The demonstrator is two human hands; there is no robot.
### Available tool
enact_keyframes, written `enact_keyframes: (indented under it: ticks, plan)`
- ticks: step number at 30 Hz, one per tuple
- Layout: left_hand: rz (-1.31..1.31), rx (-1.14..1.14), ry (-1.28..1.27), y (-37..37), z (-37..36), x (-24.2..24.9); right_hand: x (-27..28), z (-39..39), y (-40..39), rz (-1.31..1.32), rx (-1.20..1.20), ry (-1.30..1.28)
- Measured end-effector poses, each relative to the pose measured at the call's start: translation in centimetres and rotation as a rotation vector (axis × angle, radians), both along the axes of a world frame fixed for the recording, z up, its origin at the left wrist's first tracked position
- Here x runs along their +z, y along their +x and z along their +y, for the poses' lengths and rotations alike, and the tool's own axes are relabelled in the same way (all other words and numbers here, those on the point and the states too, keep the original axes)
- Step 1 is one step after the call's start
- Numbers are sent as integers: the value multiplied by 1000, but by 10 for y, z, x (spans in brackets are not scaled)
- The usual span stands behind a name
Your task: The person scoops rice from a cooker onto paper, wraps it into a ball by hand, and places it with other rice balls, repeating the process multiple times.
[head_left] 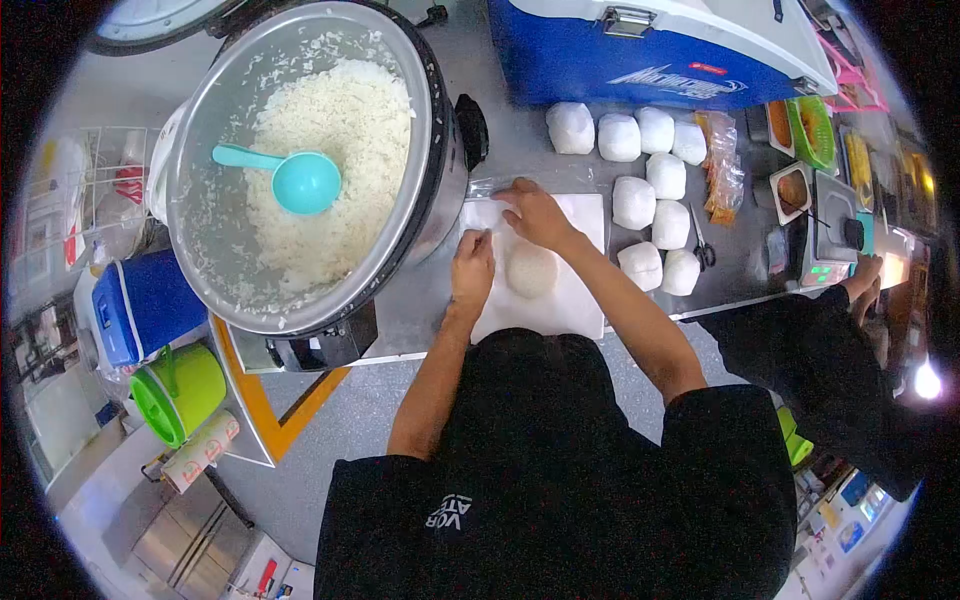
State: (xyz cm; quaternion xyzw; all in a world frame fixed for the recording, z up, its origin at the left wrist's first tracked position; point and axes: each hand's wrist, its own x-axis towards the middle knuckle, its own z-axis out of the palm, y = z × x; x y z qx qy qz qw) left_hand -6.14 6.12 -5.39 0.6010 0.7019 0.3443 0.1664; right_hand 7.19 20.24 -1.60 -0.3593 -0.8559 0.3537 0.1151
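A round ball of rice [531, 271] lies on a white sheet of paper [560, 305] spread on the steel counter. My left hand [473, 262] pinches the sheet's left edge just beside the ball. My right hand [536, 213] presses on the sheet's far edge, above the ball, fingers closed on the paper. To the left stands a large rice cooker [300, 160] full of cooked white rice with a turquoise scoop [290, 178] resting in it.
Several white wrapped rice parcels [640, 170] lie on the counter to the right, with scissors [703, 245] and a bag of snacks [722, 170]. A blue cooler [650, 50] stands behind. Another person's dark sleeve [790, 330] is at right, near a scale [835, 230]. Blue and green jugs [160, 340] stand lower left.
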Motion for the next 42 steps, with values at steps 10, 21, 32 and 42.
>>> enact_keyframes:
  ticks: [10, 21, 32, 42]
  plan:
    - [102, -51, -4, 0, -5, -1, -17, 3, -34, -74, 61, 78]
    - [89, -84, -16, -2, -8, -6, -7, 11, -3, -111, 55, 31]
    - [47, -73, -8, -2, -8, 0, -7, -4, 9, -267, -68, 40]
    - [-306, 46, 27, 17, 18, 96, 46, -19, 16, -72, -99, 47]
